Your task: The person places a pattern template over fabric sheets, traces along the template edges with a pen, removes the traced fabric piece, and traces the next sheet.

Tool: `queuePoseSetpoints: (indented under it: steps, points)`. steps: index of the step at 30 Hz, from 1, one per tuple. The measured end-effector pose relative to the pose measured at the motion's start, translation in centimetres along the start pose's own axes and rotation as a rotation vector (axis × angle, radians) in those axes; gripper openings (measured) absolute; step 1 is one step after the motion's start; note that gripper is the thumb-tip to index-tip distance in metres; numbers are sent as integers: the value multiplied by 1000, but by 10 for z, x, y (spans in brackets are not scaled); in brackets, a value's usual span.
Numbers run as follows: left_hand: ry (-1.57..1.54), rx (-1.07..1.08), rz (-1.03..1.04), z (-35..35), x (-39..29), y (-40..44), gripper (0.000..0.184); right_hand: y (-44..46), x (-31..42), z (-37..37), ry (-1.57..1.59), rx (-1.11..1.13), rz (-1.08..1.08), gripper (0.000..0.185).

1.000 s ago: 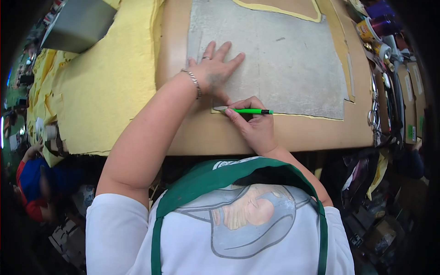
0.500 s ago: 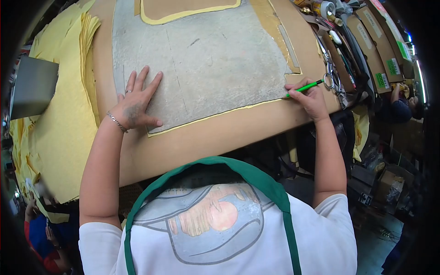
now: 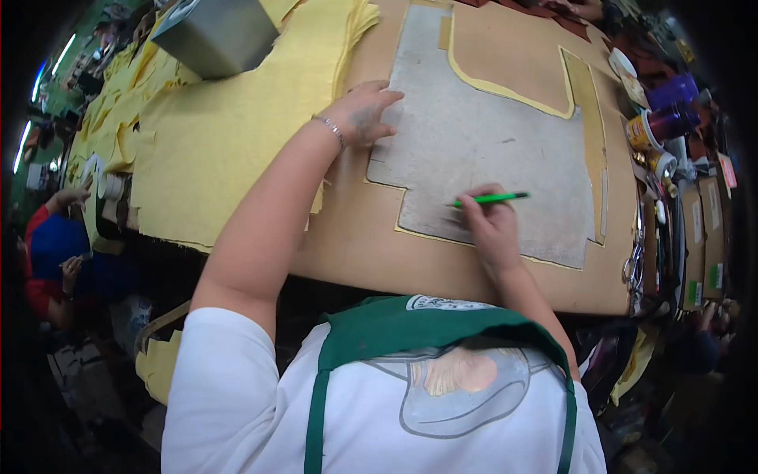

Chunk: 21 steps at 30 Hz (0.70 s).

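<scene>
The right fingers (image 3: pixel 472 210) are grasping a green pencil (image 3: pixel 505 197) over a gray sheet (image 3: pixel 505 170); the left fingers (image 3: pixel 388 97), open and spread, are reaching its edge. The sheet is lying on the tan bench (image 3: pixel 355 261), beside yellow cloth (image 3: pixel 225 150) bearing a metal block (image 3: pixel 225 35).

Under the gripped pen (image 3: pixel 501 199) the panel (image 3: pixel 505 162) lay on the work surface (image 3: pixel 371 257), cloth (image 3: pixel 221 158) to its left, scissors (image 3: pixel 630 268) to its right.

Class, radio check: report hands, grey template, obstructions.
Left hand at grey template's left edge. Right hand gripping green pencil over template. Metal block clear of template.
</scene>
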<state>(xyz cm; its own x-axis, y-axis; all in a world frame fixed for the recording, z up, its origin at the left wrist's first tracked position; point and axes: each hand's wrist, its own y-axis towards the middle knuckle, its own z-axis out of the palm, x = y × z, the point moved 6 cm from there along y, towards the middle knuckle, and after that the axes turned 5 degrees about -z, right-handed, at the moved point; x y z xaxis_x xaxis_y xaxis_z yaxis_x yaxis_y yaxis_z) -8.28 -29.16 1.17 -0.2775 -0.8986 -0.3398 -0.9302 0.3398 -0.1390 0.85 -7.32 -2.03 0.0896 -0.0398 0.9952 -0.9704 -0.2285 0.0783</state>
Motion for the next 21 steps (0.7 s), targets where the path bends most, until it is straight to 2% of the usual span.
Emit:
queuePoseSetpoints:
  steps: [5,8,11,16,21]
  points:
    - [194,234,-98,5,-8,-5,95,31,-12,71,-4,24,-26,16]
    - [148,258,-104,22,5,-6,107,32,-5,90,-71,22,-61,17]
    - [190,329,-123,16,1,-12,111,34,-4,101,-141,7,-73,17]
    - [176,325,-112,24,5,-8,111,36,-4,107,-173,-7,-106,16]
    - [175,343,-124,22,1,-9,109,28,-3,73,-243,-81,-175,15]
